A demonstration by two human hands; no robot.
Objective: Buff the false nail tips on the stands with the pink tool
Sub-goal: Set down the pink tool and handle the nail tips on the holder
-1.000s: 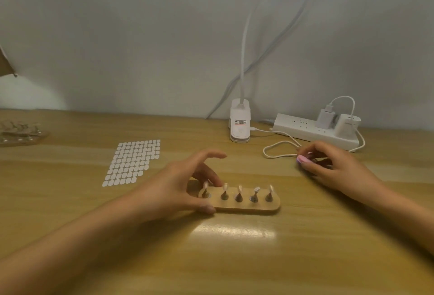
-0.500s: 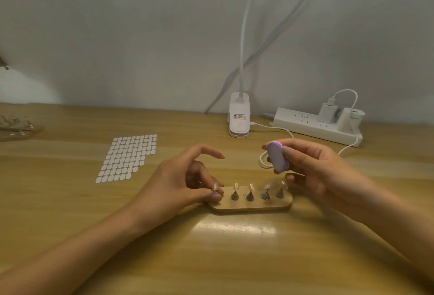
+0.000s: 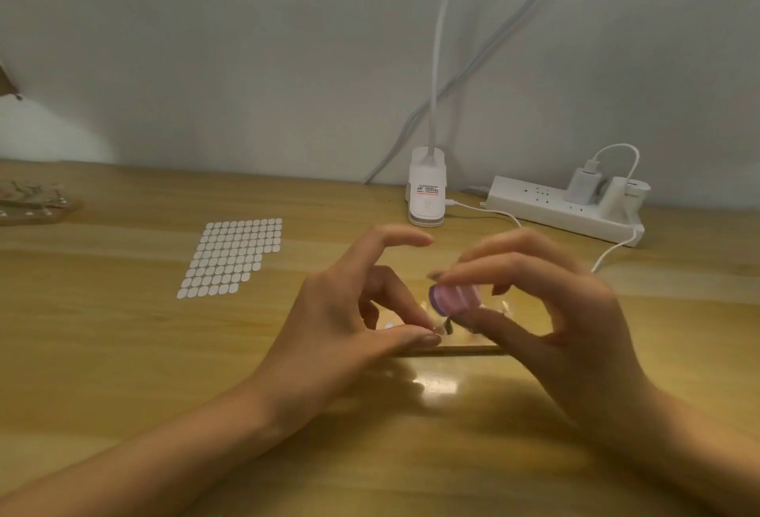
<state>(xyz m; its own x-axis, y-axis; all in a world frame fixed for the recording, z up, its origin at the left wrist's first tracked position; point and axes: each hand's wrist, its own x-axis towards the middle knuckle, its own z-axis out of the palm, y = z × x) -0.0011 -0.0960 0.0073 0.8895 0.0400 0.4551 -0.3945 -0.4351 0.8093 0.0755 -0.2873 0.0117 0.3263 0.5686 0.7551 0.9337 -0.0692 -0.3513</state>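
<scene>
- A plain grey-white wall (image 3: 246, 43) stood behind the wooden desk (image 3: 123, 352).
- A white clip lamp (image 3: 427, 195), seemingly, and a power strip (image 3: 547, 208) sat against it.
- Glare (image 3: 436, 385) lay on the desktop.

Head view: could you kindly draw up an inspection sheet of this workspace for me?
Surface: wooden table, glare patch near the front.
Job's things: pink tool above the stand; nail tips blurred, mostly hidden.
Clutter: dot sheet; unclear object at far left.
Hands: left hand pinches the stand's left end; right hand grips the pink tool.
Cables: white cable from power strip.
Surroundings: clip lamp, plain wall.
</scene>
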